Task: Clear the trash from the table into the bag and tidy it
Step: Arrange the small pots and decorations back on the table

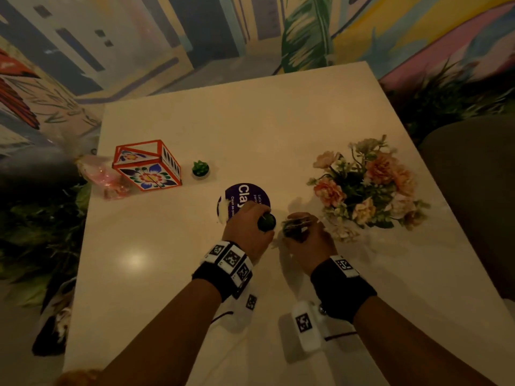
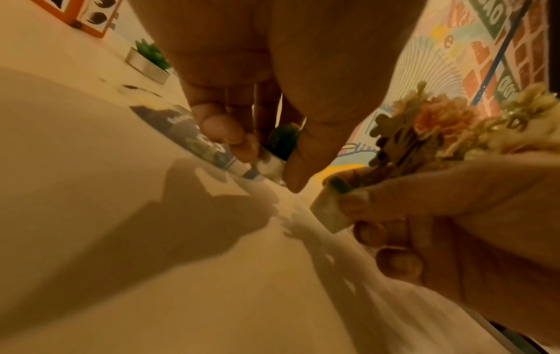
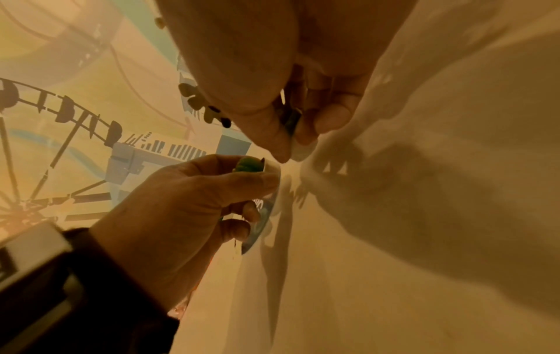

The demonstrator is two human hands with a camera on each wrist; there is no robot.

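A person is tidying a table (image 1: 250, 121), the left hand (image 1: 245, 232) gripping a small potted plant (image 1: 266, 221) at the edge of a purple disc (image 1: 237, 196) while the right hand (image 1: 309, 240) is pinching a second small pot (image 1: 292, 228) beside the flowers (image 1: 365, 185). A pink bag (image 1: 111, 182) is lying at the table's left edge behind a painted box (image 1: 147, 165), with a third plant (image 1: 200, 168) standing nearby. This looks like the arranging stage; next, both pots probably need setting down upright beside that third plant.

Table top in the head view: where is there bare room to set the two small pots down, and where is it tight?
Bare patches on the table: the far half beyond the painted box and bouquet, and the near-left corner before the left hand. Crowded: the middle, where the round purple sign, both hands and the bouquet sit close; right hand.
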